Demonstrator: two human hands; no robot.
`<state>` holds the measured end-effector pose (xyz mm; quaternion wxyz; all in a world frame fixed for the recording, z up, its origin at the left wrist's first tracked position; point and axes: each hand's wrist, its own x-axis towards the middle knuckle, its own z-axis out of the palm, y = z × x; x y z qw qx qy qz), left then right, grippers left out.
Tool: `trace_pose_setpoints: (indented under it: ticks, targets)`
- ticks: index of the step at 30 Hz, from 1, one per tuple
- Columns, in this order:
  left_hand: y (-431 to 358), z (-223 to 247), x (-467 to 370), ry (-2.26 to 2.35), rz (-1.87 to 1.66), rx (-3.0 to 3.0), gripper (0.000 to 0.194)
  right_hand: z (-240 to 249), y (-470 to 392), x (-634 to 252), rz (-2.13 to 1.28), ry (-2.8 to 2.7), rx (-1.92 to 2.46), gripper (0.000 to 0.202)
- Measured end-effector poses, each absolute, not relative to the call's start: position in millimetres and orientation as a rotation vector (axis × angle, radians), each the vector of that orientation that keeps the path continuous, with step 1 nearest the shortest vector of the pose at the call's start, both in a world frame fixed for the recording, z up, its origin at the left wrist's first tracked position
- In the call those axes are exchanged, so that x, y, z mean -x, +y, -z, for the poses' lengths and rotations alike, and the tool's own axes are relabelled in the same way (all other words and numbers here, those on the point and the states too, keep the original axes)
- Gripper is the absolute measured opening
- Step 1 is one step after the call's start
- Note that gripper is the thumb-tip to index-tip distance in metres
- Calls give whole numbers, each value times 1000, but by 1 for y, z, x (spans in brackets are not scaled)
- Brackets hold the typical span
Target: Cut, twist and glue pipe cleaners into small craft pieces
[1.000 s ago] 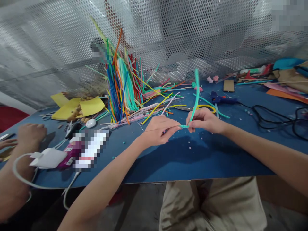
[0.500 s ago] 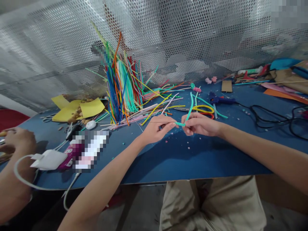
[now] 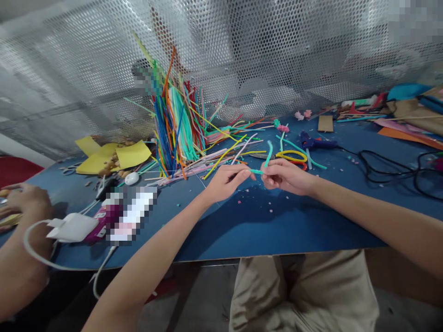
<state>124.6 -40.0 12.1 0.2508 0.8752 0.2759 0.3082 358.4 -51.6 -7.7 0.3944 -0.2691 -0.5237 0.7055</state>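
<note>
A teal pipe cleaner (image 3: 268, 154) runs between my two hands above the blue table (image 3: 221, 235). My left hand (image 3: 228, 182) pinches its left end between thumb and fingers. My right hand (image 3: 285, 176) is closed on it a little to the right, and a free length sticks up from those fingers. The short stretch between the hands looks twisted. Behind my right hand lie yellow-handled scissors (image 3: 292, 156). A tall bundle of coloured pipe cleaners (image 3: 183, 124) stands behind my left hand.
A blue glue gun (image 3: 318, 142) with a black cable (image 3: 380, 170) lies right. Left are a phone (image 3: 133, 214), a white charger (image 3: 74, 227), a purple power strip (image 3: 104, 221) and yellow paper (image 3: 133, 154). Another person's hand (image 3: 29, 200) is at the far left. Mesh (image 3: 277, 46) stands behind.
The upright teal length above my right hand has become shorter and leans differently. Both hands have shifted slightly, and the thin line extending left from my left hand no longer shows in the same place.
</note>
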Motion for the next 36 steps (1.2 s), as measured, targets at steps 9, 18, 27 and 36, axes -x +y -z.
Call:
trace_pose_setpoints:
  ticks: [9, 18, 27, 36]
  targets:
    - [-35, -4, -124, 522, -1216, -3099, 12, 21, -39, -365, -698, -2018, 811, 20]
    - [-35, -8, -129, 711, -857, -3335, 28, 27, -37, -362, -494, -2168, 740, 13]
    - [-27, 3, -133, 765, -822, -3253, 30, 18, -41, -367, -637, -2038, 876, 25]
    - [-33, 3, -130, 644, -1052, -3179, 20, 13, -37, -381, 111, -2060, 645, 27]
